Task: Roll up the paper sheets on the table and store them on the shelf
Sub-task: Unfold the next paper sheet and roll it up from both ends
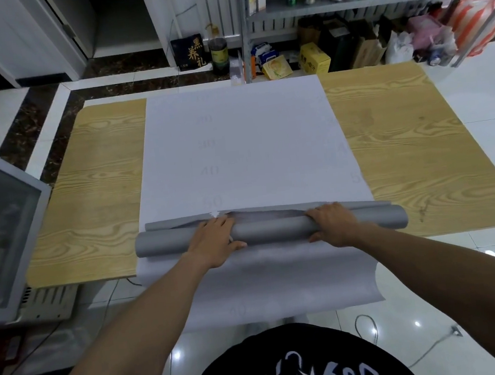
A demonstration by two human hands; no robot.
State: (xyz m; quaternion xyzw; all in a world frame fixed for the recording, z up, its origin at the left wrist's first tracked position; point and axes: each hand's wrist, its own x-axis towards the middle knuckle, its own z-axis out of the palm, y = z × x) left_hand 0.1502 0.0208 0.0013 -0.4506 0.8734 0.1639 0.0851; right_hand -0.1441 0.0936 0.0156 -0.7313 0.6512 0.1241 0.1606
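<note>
A large pale sheet of paper (245,145) lies across the wooden table (93,185), and its near end hangs over the front edge. On it, near the front, lies a grey paper roll (269,229) set crosswise. My left hand (214,236) grips the roll left of its middle, fingers curled over the top. My right hand (332,221) grips it right of the middle in the same way. Just behind the roll, a loose grey flap (170,224) with a small torn spot lies flat.
A metal shelf (343,3) with cans and bottles stands beyond the table, with boxes and bags beneath it. A glass-fronted cabinet (0,231) stands at the left. Cables lie on the glossy tiled floor (474,87) near my feet.
</note>
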